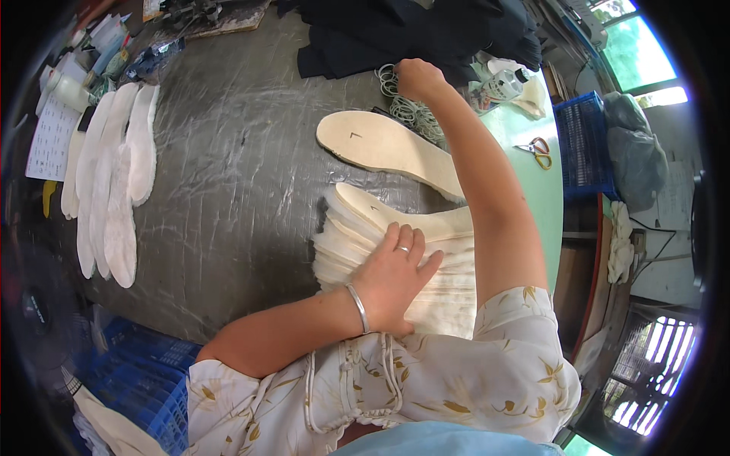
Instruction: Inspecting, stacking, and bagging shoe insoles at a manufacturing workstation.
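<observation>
My left hand lies with fingers spread on a fanned row of cream insoles with fluffy white edges, close in front of me. Stretched far forward, my right hand is closed on a tangled bundle of pale green cord; its fingertips are hidden. Between the two hands rests another cream insole, marked with a small dark angle and partly covered by my right forearm. Several white fleece insoles lie side by side at the left of the table.
Dark cloth is heaped along the far edge of the table. A clear bottle and orange-handled scissors are at the right, on a green surface. Blue crates stand at the right and lower left.
</observation>
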The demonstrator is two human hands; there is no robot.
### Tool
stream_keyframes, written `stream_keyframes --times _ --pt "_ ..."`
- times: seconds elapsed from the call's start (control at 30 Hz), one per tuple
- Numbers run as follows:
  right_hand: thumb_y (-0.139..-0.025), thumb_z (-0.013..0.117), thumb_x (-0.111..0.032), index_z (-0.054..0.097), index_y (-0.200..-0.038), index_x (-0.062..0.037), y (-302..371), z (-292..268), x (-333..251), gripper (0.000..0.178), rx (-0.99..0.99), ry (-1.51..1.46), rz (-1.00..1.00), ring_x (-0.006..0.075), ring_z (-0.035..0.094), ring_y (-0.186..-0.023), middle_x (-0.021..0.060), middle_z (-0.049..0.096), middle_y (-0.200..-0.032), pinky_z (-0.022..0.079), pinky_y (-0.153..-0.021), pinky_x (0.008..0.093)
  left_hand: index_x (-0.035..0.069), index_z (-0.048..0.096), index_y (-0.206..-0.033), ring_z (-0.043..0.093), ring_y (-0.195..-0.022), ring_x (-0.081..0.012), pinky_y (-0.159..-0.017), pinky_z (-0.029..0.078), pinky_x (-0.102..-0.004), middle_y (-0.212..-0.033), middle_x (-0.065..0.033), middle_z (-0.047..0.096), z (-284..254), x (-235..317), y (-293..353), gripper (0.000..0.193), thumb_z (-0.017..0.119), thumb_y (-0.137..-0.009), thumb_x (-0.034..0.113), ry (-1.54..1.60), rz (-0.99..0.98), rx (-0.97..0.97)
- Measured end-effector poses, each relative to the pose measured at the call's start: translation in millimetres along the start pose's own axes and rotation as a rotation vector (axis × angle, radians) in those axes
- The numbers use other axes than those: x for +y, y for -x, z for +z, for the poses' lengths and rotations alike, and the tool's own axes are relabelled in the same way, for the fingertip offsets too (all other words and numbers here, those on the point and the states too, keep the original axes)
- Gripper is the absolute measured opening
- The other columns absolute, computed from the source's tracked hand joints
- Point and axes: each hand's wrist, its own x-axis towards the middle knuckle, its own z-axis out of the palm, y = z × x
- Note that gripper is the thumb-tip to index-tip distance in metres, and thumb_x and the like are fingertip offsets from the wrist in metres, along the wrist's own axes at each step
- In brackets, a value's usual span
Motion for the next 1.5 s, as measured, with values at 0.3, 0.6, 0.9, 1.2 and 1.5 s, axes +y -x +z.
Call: stream_keyframes --times 0.3,0.6,0.9,1.2,1.5 --pt "-0.084 0.059 -0.056 0.069 -0.107 -0.0031 -4.1 14.1 -19.0 0.059 0.203 -0.035 0.177 0.0298 0.065 -0.103 0.0159 0.067 -0.110 0.052 -0.087 0.0396 0.002 0.042 -0.140 0.039 -0.123 -0.0428 -0.109 0.020 -0.0502 -0.132 -0.0304 0.044 1.1 -2.1 -0.3 0.104 0.070 -0.062 0.065 -0.033 0.004 0.029" --pt "-0.083 0.060 -0.018 0.068 -0.107 -0.0017 72.5 6.9 -37.8 0.030 0.134 -0.372 -0.547 0.0331 0.064 -0.101 0.0195 0.065 -0.113 0.050 -0.090 0.0401 0.001 0.041 -0.139 0.040 -0.123 -0.0441 -0.110 0.020 -0.0516 -0.131 -0.0317 0.044 1.1 -3.3 0.6 0.103 0.070 -0.063 0.064 -0.017 0.006 0.040" --pt "-0.079 0.058 -0.011 0.072 -0.092 -0.0041 46.9 -14.8 34.4 0.020 0.016 -0.033 -0.020 0.0369 0.067 -0.091 0.0207 0.069 -0.095 0.054 -0.081 0.0441 0.000 0.042 -0.139 0.040 -0.121 -0.0439 -0.109 0.021 -0.0520 -0.130 -0.0321 0.044 3.0 -2.9 -1.5 0.102 0.068 -0.064 0.065 0.002 0.031 0.077" --pt "-0.083 0.050 -0.007 0.069 -0.107 -0.0041 58.8 2.7 41.4 0.031 -0.120 0.142 0.115 0.0316 0.065 -0.106 0.0169 0.067 -0.114 0.053 -0.088 0.0418 0.001 0.044 -0.137 0.039 -0.121 -0.0426 -0.108 0.021 -0.0507 -0.128 -0.0304 0.045 6.3 -4.1 1.2 0.102 0.066 -0.064 0.068 -0.013 0.015 0.111" --pt "-0.077 0.049 -0.001 0.067 -0.115 -0.0141 52.5 13.0 79.2 0.044 0.027 -0.316 -0.165 0.0342 0.063 -0.103 0.0156 0.067 -0.110 0.048 -0.091 0.0406 0.002 0.044 -0.138 0.040 -0.119 -0.0418 -0.107 0.022 -0.0515 -0.127 -0.0304 0.045 5.9 -3.0 -1.7 0.101 0.067 -0.063 0.066 -0.010 0.029 0.108"
